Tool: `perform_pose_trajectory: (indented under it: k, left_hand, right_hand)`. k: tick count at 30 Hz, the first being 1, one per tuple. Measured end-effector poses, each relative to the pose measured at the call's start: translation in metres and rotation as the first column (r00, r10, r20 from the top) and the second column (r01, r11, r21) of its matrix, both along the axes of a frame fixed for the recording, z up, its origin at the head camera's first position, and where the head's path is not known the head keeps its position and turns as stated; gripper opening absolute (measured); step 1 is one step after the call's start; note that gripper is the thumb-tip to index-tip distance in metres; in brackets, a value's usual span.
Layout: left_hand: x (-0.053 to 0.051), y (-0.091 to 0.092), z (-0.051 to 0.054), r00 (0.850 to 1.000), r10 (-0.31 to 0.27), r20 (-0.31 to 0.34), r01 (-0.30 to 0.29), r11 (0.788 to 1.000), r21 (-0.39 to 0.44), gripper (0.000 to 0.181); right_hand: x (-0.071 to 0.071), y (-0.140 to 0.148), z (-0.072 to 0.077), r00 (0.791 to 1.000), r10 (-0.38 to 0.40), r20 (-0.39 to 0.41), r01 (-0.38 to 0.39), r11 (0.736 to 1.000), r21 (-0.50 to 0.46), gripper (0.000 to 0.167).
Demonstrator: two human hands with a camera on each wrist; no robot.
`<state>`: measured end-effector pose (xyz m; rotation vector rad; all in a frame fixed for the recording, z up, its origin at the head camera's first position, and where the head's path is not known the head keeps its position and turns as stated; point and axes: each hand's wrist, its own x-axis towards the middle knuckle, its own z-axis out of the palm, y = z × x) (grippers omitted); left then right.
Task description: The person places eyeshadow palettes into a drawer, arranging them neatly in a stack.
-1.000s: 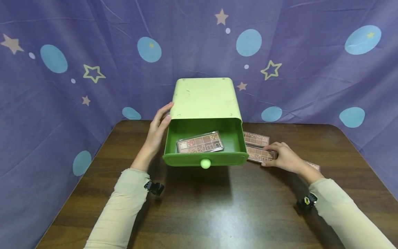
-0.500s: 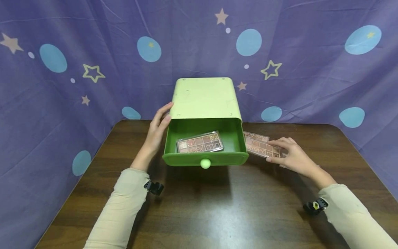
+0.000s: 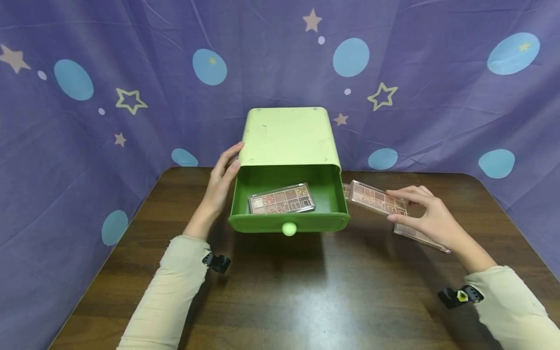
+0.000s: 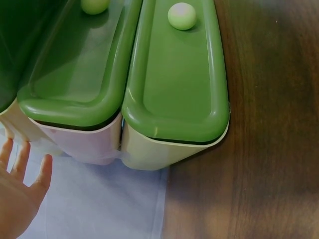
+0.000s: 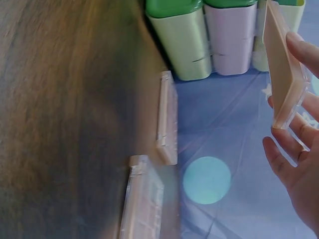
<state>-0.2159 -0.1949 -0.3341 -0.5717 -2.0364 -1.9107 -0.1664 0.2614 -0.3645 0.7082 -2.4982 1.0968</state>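
The held palette (image 3: 372,197) is pinched at one end by the right hand (image 3: 433,219), raised off the table (image 3: 350,291) beside the pulled-out drawer (image 3: 258,224). The box (image 3: 288,138) is touched by the left hand (image 3: 216,188), fingers relaxed, and is best steadied while the drawer's rim is cleared and the held palette laid by the inner palette (image 3: 282,199).

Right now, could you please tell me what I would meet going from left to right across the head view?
The person's left hand, the rectangular glitter-panned makeup palette inside the open green drawer, the rectangular clear-lidded pinkish-brown palette held up, the person's right hand.
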Motion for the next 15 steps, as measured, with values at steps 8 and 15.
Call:
perform_pose_trajectory:
  k: [8, 15]
  left_hand:
    - [-0.001, 0.001, 0.0, 1.0, 0.003, -0.004, -0.003, 1.0, -0.003, 0.049]
    - [0.001, 0.001, 0.0, 1.0, -0.005, 0.008, 0.005, 1.0, -0.001, 0.05]
  right_hand:
    - [0.021, -0.017, 0.034, 0.986, 0.07, -0.149, -0.079, 0.995, -0.06, 0.055]
    - [0.015, -0.009, 0.034, 0.978, 0.092, -0.188, -0.112, 0.989, -0.101, 0.057]
